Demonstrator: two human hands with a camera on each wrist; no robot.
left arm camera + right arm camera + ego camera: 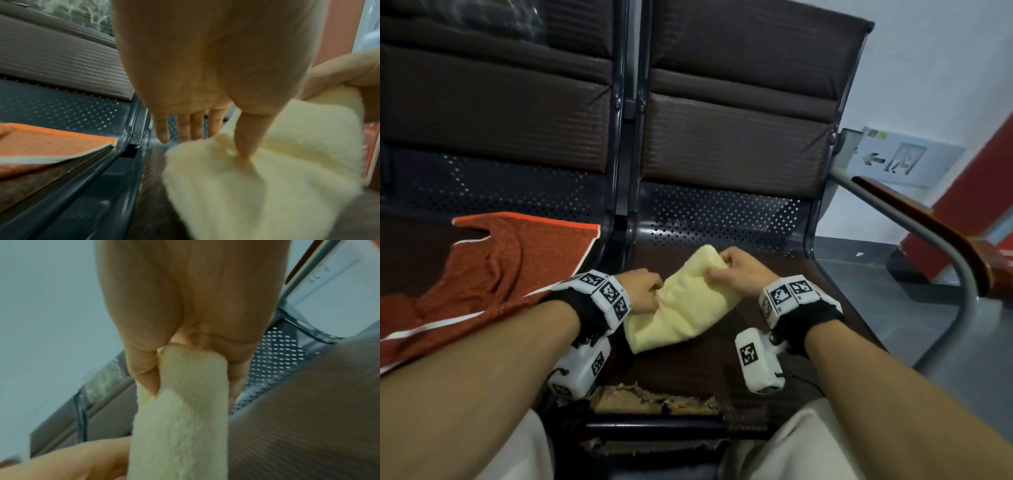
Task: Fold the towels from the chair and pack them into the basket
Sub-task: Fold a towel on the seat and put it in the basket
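A pale yellow towel (681,301), already folded into a thick oblong, is held just above the dark brown seat (784,274) of the right-hand chair in a row of joined waiting-room chairs. Its far end is pinched by the right hand (736,274), with the thumb on one side of the fold and the curled fingers on the other; in the right wrist view the cloth (185,410) is seen clamped between thumb and fingers. The near left edge of the towel is met by the left hand (642,291). In the left wrist view the thumb (246,138) is pressed into the fluffy fabric, while the other fingers (191,126) are stretched out straight behind the towel's edge; whether the cloth is actually pinched between them cannot be told.

On the seat of the neighbouring chair to the left, a rust-orange towel (493,274) with white-edged borders is spread out unfolded, one corner reaching the metal frame (619,212) between the two seats. Perforated metal (722,212) is seen below the padded backrests (736,144). A curved armrest (928,233) with a wooden top runs along the right side of the chair. At the front edge of the seat, between the person's knees, torn upholstery (654,401) is exposed. Marker-covered camera bands (606,294) are worn on both wrists.
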